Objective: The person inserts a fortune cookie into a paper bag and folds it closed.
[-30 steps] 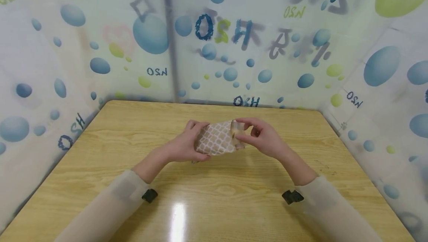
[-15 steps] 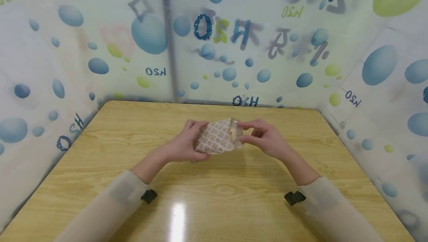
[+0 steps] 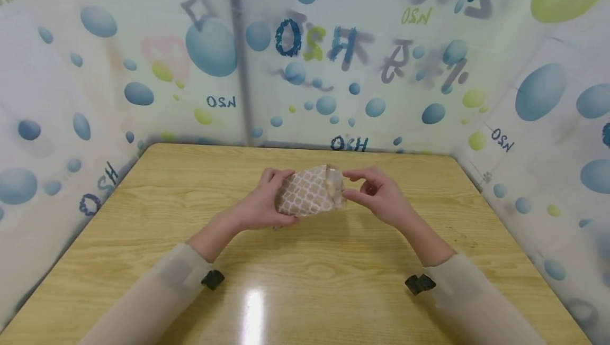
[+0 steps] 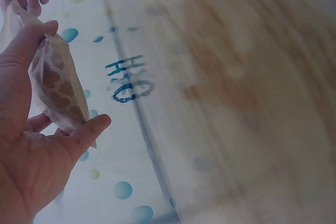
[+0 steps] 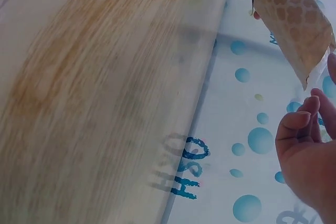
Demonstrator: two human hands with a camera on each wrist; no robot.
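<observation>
A tan paper bag (image 3: 305, 192) with a white lattice print is held just above the wooden table, its mouth turned to the right. My left hand (image 3: 261, 205) grips its left end, thumb on the near edge and fingers on the far one. Clear crinkled plastic with something pale behind it (image 3: 335, 183) shows at the bag's mouth. Close beside that plastic is my right hand (image 3: 378, 194), thumb and forefinger bent and apart. In the right wrist view its other fingers curl loosely below the bag's corner (image 5: 304, 77).
The wood-grain table (image 3: 310, 271) spreads beneath both hands. Walls with printed blue and green drops (image 3: 212, 48) stand at its back and sides. Each sleeve cuff has a small black device (image 3: 213, 280) by it.
My right fingers, over the plastic a second ago, have drawn back right to just beside its edge. The bag's mouth end has tipped slightly upward in my left hand.
</observation>
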